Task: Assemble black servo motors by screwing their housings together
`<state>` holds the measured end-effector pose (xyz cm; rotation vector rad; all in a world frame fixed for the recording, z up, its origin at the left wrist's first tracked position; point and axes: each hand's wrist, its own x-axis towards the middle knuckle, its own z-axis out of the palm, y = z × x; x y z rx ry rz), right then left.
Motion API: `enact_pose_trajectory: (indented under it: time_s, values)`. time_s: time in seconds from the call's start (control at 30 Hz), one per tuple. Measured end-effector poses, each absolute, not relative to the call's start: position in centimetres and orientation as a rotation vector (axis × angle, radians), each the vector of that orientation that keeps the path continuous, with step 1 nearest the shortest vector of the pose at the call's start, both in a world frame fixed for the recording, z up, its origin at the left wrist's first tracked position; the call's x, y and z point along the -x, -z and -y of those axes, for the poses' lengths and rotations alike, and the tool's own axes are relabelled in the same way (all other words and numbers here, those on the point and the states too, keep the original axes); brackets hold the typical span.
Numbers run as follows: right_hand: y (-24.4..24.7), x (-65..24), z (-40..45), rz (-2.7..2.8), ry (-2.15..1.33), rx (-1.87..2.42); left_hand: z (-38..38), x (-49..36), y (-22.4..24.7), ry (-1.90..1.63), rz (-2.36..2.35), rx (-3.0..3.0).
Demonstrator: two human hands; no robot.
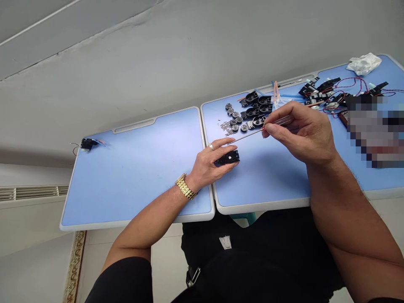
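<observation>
Between the thumb and fingers of my left hand is a small black plastic housing, low over the right-hand table near the seam. My right hand grips a screwdriver by its clear handle. The thin metal shaft slants down to the left, and its tip is by my left index finger, above the housing. Whether the tip touches the finger or a screw, I cannot tell. Beyond my hands lie a heap of small screws, several round metal parts and several open black housings.
Two blue-topped tables stand side by side, the left table and the right table. At the far left sits a black part with wires. Black assemblies with red wires and a crumpled white tissue are at the back right.
</observation>
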<state>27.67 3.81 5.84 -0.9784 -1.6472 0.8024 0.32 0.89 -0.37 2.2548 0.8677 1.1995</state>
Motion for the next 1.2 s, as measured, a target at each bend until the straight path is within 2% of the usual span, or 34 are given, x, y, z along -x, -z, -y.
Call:
enact_pose_trajectory:
  time_s: [0.33,0.6,0.77,1.2]
  values:
    - [-6.4,-28.2,-2.1,1.644,-0.588,0.972,-0.5,-0.7,0.2,-1.082,-1.158,-2.129]
    - [-10.1,-28.2,1.2,2.205,-0.096,0.832,-0.4,-0.7,0.1,-1.053,-1.146,-2.209]
    - [-10.7,-27.7,1.5,2.378,-0.068,0.734,-0.4,-0.7,0.2,-1.059,-1.148,-2.231]
    - [-9.8,-27.2,1.2,2.476,-0.09,0.84,-0.3,-0.7,0.1,-1.048,-1.148,-2.257]
